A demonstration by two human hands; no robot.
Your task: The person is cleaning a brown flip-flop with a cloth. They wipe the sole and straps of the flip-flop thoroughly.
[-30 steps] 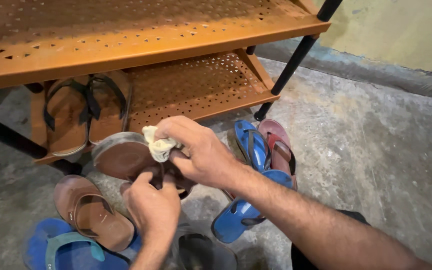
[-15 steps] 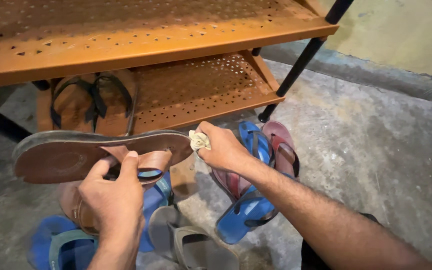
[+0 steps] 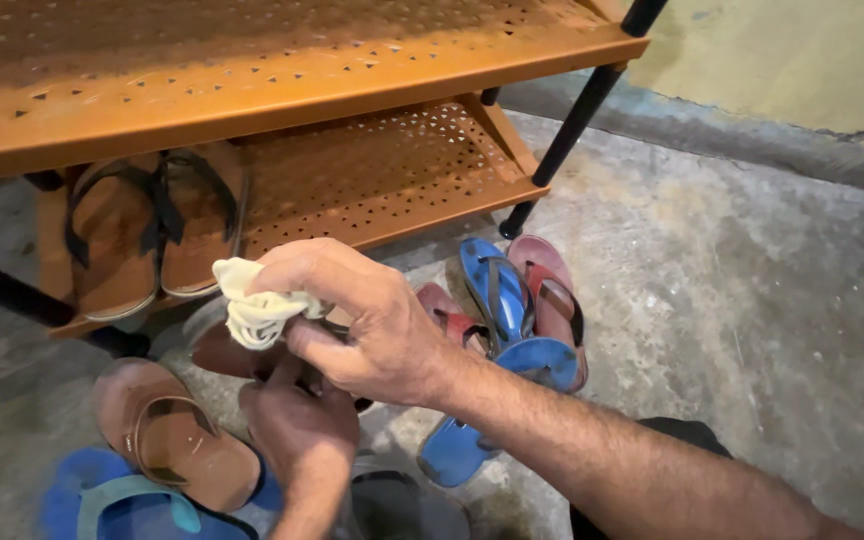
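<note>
My right hand [image 3: 372, 335] gripped a crumpled, matt cream cotton-like cloth [image 3: 257, 305]; left hand [image 3: 297, 425] held a smooth brown leather-look sandal [image 3: 227, 352]. Orange perforated metal shoe rack [image 3: 352, 180] looked matt; grey concrete floor [image 3: 732, 300] rough.

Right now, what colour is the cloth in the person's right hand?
Pale cream-yellow; the cloth shows best in the head view, bunched in the right hand.

Pale cream cloth [image 3: 252, 305]; dark brown sandal [image 3: 227, 352]; tan sandal [image 3: 172, 430] on grey concrete floor [image 3: 752, 280]; bright blue flip-flops [image 3: 497, 330]; maroon flip-flop [image 3: 552, 290]; orange shelf [image 3: 372, 170] patterned with small triangular holes.
</note>
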